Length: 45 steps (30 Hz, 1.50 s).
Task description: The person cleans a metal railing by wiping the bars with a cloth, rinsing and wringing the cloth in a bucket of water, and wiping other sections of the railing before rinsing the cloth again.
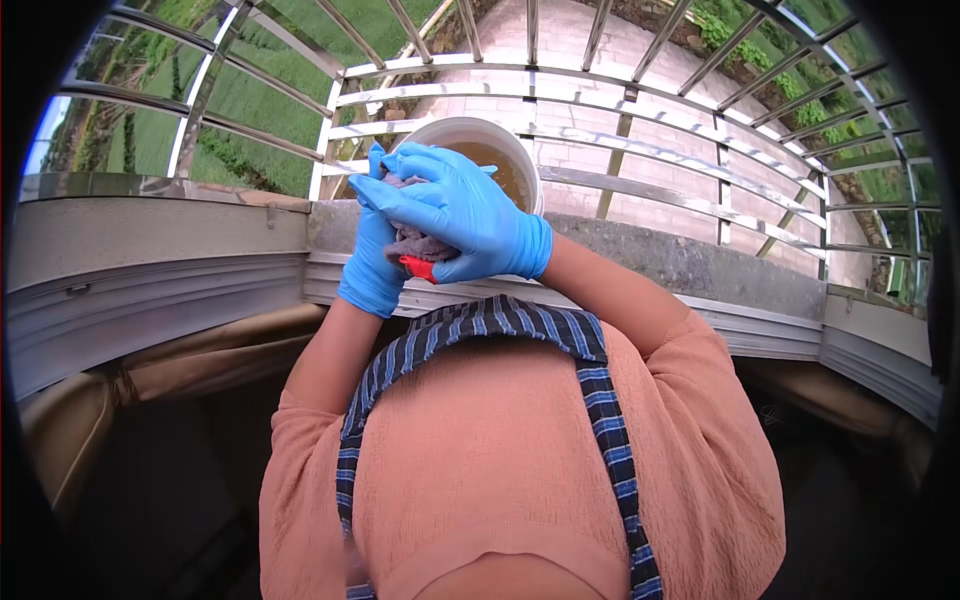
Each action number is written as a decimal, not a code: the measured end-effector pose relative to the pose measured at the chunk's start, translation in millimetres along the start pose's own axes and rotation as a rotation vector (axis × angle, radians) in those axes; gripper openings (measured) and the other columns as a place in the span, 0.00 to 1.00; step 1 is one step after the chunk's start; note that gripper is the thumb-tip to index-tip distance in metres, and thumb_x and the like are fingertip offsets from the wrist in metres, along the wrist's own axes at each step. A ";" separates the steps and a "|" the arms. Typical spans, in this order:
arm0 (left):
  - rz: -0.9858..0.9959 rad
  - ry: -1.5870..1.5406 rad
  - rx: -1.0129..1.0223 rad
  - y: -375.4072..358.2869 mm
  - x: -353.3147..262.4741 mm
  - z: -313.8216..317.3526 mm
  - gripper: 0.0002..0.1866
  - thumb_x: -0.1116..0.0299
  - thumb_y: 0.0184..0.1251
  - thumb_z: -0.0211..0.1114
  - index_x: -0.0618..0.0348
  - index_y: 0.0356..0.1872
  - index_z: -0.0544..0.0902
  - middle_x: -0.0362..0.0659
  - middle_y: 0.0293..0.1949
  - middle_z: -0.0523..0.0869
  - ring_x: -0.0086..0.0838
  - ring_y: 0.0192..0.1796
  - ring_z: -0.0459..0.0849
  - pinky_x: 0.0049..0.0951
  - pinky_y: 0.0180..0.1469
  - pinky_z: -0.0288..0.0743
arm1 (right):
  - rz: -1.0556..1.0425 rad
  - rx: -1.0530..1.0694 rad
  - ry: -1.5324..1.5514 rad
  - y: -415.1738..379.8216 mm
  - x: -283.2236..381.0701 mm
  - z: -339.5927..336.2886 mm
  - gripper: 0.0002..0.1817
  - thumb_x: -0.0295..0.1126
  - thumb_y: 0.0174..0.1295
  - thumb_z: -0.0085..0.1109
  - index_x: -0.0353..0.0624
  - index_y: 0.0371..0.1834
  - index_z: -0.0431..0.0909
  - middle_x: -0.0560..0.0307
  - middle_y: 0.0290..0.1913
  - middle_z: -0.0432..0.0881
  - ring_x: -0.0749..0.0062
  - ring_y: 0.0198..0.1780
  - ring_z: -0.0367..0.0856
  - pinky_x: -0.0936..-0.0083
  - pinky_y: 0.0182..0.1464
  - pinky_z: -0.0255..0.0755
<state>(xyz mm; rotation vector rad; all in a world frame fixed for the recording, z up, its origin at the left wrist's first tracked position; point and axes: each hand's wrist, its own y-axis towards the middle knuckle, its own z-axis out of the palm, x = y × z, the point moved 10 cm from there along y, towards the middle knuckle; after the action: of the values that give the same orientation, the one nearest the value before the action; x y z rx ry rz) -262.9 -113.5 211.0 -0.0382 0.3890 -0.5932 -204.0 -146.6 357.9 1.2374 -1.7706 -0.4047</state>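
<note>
A bunched grey-purple cloth (pixel 418 243) is pressed between my two hands, both in blue gloves. My left hand (pixel 374 255) closes on it from the left, fingers pointing up. Across the top lies my right hand (pixel 455 205), its fingers wrapped over the cloth and overlapping the left fingers. A bright red patch (pixel 418 268) shows at the cloth's lower edge, beside my right thumb. Just beyond the hands stands a white bucket (pixel 538 190) with brownish water in it, partly covered by the gloves in this view.
Shiny metal railings (pixel 660 195) enclose the ledge in front and at both sides. A grey stone sill (pixel 680 245) and a white window track (pixel 755 335) run between me and the railings. Paving (pixel 570 50) and grass (pixel 270 90) lie below outside.
</note>
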 end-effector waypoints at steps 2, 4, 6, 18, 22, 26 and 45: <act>0.029 0.006 0.017 2.6 -4.1 -7.7 0.31 0.39 0.73 0.42 0.52 0.63 0.68 0.49 0.57 0.77 0.38 0.55 0.80 0.44 0.62 0.73 | -0.077 -0.068 -0.043 -1.6 4.9 1.0 0.47 0.39 0.42 0.69 0.44 0.70 0.63 0.48 0.44 0.78 0.56 0.50 0.75 0.54 0.55 0.66; 0.145 0.139 0.018 1.0 -11.8 -2.3 0.27 0.44 0.75 0.43 0.52 0.62 0.69 0.49 0.55 0.78 0.37 0.55 0.80 0.44 0.61 0.73 | -0.062 -0.121 0.009 -2.5 8.3 -8.7 0.48 0.40 0.42 0.70 0.46 0.71 0.61 0.52 0.44 0.79 0.58 0.51 0.75 0.51 0.61 0.63; 0.196 0.231 -0.090 -4.9 -6.1 22.2 0.24 0.47 0.75 0.45 0.52 0.61 0.69 0.48 0.57 0.77 0.36 0.57 0.78 0.45 0.63 0.71 | 0.068 -0.029 -0.086 6.1 1.1 -7.6 0.50 0.42 0.41 0.70 0.47 0.72 0.59 0.54 0.44 0.79 0.60 0.52 0.75 0.48 0.66 0.57; 0.109 -0.244 0.196 15.3 0.5 20.0 0.25 0.49 0.74 0.46 0.56 0.62 0.69 0.49 0.60 0.75 0.37 0.62 0.75 0.42 0.66 0.68 | 0.249 -0.176 0.044 4.1 -32.7 -7.0 0.50 0.26 0.36 0.68 0.42 0.72 0.60 0.56 0.36 0.77 0.62 0.41 0.77 0.69 0.51 0.71; 0.129 -0.273 0.253 18.9 -1.5 19.9 0.26 0.49 0.73 0.46 0.57 0.62 0.69 0.50 0.61 0.74 0.37 0.63 0.74 0.41 0.67 0.68 | 0.307 -0.293 0.129 1.9 -44.4 -13.3 0.45 0.16 0.41 0.63 0.42 0.71 0.64 0.54 0.36 0.79 0.71 0.35 0.80 0.77 0.46 0.74; 0.192 -0.239 0.068 40.6 0.1 -1.3 0.29 0.49 0.74 0.44 0.62 0.64 0.66 0.48 0.62 0.74 0.35 0.62 0.74 0.35 0.67 0.67 | 0.475 -0.326 0.294 -6.9 -72.6 -1.3 0.36 0.14 0.53 0.57 0.43 0.69 0.65 0.58 0.42 0.81 0.79 0.43 0.80 0.78 0.54 0.73; 0.512 0.415 -0.385 56.0 -19.3 -72.1 0.19 0.58 0.75 0.45 0.59 0.54 0.76 0.44 0.48 0.82 0.28 0.50 0.81 0.28 0.56 0.75 | 0.970 -0.572 0.492 -67.3 -183.3 38.3 0.28 0.27 0.63 0.53 0.41 0.69 0.63 0.54 0.34 0.81 0.73 0.38 0.81 0.76 0.44 0.75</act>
<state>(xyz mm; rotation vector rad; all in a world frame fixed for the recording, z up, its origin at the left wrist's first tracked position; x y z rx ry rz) -274.0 -50.8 142.7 -0.1802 0.8813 -0.0065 -181.5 -25.6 201.5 -0.0022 -1.4565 -0.0085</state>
